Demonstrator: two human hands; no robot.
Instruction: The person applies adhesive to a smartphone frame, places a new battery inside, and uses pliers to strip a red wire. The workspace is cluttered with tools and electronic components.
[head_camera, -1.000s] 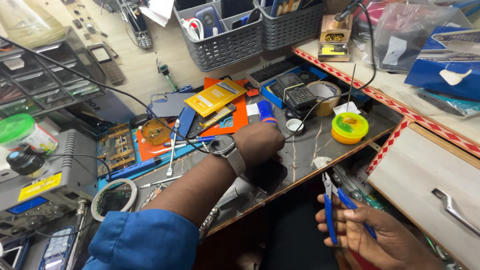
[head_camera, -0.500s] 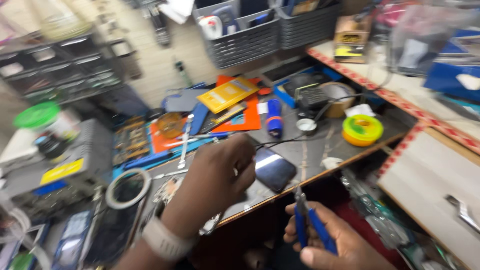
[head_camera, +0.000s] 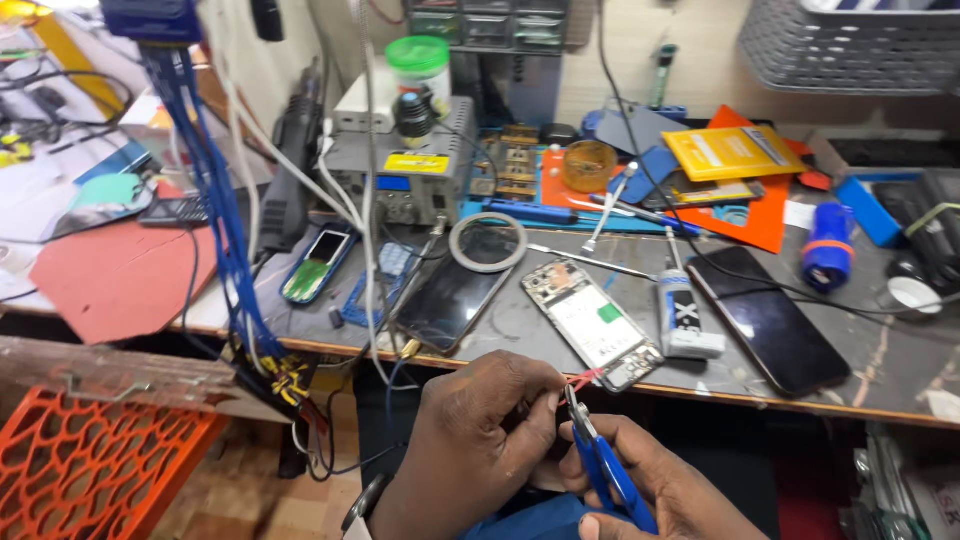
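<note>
- The grey workbench spreads across your view, its front edge just above your hands, crowded with parts and tools.
- A grey bench power unit stands at the back left, with a bundle of blue wires hanging down in front of it off the bench edge.
- A dark phone lies face up on the right; an opened phone frame lies near the middle, just above your hands, and a white glue tube sits between the two.
- Your left hand is closed, fingertips pinching a thin red wire just below the bench edge.
- Your right hand is wrapped around the blue-handled cutters, held upright with the handles squeezed together.
- The cutter tips meet the red wire right beside your left fingertips; whether they bite through it, you cannot tell.
</note>
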